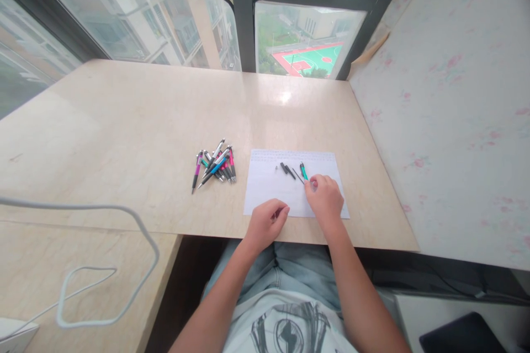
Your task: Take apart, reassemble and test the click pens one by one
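Note:
My right hand is over the right part of a white paper sheet, its fingers curled and pinched at the lower end of a green pen barrel. Those fingertips partly hide the barrel. Beside it lie a thin dark refill, black pen parts and a tiny piece too small to name. My left hand rests at the sheet's lower edge, fingers loosely closed, with nothing visible in them. To the left, a pile of click pens in purple, white, blue, pink and green lies on the tabletop.
The beige tabletop runs back to windows. A papered wall panel with a flower pattern borders it on the right. At lower left, a thick white cable loops above a second surface. A dark flat object lies at lower right.

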### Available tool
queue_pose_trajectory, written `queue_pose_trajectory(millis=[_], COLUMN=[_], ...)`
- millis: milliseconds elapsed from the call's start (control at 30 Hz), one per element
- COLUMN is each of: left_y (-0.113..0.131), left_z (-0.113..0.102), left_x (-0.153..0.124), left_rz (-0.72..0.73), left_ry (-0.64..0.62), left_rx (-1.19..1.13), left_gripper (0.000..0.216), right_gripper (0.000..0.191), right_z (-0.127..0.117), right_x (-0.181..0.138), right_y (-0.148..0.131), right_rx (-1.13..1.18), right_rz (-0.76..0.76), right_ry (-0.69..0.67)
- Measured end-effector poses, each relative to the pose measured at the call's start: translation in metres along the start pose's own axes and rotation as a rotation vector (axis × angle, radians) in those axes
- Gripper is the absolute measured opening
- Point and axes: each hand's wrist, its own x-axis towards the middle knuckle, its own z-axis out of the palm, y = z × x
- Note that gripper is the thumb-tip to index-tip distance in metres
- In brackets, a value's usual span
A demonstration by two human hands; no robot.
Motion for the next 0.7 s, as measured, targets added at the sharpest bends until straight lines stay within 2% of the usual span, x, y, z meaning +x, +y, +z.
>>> queue_pose_trajectory(millis=[167,300,433,533,700], left_y=[0.000,0.000,0.000,0.001,-0.001], left_z=[-0.001,-0.001,-0.002,-0.003,-0.005], left_x=[0.000,-0.001,-0.001,-0.001,-0.001], left_rz=[-0.003,-0.010,-0.054,-0.060,-0.067], left_ry=[0.006,0.018,0.071,0.079,0.135], left_rx=[-0.011,-0.045,-0.115,-0.139,-0.162], left_gripper=[0.021,0.021,0.019,0.022,0.020], right_gripper=[0.031,0.034,0.036,0.031,0.025], right_z=[-0.001,-0.011,-0.020,-0.025,-0.027], right_x=[0.006,0.004,-0.013,-0.026,-0.035], right_y=[0.003,0.004,0.001,-0.006,-0.020], right_rx=[0.059,0.343,0.745,0.838,0.832], right_rz=[0.085,0.143,0.190,0.105,-0.122], right_ry=[-0.013,-0.007,-0.217,-0.381,-0.544])
